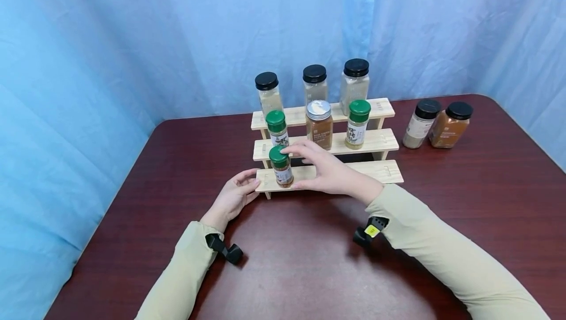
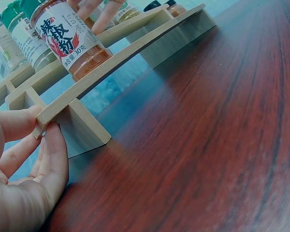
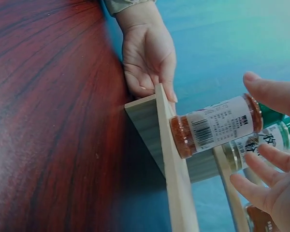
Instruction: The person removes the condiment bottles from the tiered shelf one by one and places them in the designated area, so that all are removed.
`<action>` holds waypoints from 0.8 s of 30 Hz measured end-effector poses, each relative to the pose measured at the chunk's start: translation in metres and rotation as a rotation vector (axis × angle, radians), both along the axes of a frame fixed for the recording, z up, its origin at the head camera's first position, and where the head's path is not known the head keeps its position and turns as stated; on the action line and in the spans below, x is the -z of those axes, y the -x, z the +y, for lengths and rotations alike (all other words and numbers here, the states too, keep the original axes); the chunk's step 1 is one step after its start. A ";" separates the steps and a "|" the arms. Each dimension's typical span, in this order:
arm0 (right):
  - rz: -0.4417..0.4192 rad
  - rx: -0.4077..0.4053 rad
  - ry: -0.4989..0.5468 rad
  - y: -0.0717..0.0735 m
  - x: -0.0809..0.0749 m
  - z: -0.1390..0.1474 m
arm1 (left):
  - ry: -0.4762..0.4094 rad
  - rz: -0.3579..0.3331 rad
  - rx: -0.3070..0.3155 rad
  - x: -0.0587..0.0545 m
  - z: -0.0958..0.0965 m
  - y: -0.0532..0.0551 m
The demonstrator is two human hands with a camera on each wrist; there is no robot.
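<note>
A three-tier wooden spice rack (image 1: 327,177) stands on the table. My left hand (image 1: 234,194) pinches the left end of its lowest board between thumb and fingers, seen closely in the left wrist view. On that board, near the same end, a green-capped chili powder jar (image 2: 70,38) stands upright. Around its right side is my right hand (image 1: 327,167), with one fingertip at the green cap. The right wrist view shows the right hand's fingers (image 3: 261,169) spread and fairly straight, not wrapped round the jar; contact with the cap is unclear.
On the middle tier are two green-capped jars (image 1: 356,128) and a silver-lidded brown jar (image 1: 320,130). Three black-lidded jars (image 1: 355,86) occupy the top tier. Right of the rack, a grey spice jar (image 1: 417,128) and an orange-brown spice jar (image 1: 448,128) stand on the table (image 1: 486,202). Blue curtains (image 1: 212,40) hang behind.
</note>
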State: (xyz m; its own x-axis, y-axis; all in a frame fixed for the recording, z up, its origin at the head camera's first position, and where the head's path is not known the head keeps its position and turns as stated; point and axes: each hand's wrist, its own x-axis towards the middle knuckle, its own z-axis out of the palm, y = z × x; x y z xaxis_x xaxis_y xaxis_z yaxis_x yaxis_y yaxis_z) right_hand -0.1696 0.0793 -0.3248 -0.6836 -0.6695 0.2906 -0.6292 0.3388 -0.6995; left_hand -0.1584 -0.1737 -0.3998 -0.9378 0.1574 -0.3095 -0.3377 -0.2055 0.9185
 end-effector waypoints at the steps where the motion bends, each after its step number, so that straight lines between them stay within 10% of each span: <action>1: -0.001 -0.002 0.008 0.000 0.002 -0.001 | 0.001 0.001 0.001 0.000 0.000 0.000; 24: 0.039 0.091 0.212 -0.003 0.042 -0.030 | -0.007 0.008 0.002 0.001 -0.001 0.000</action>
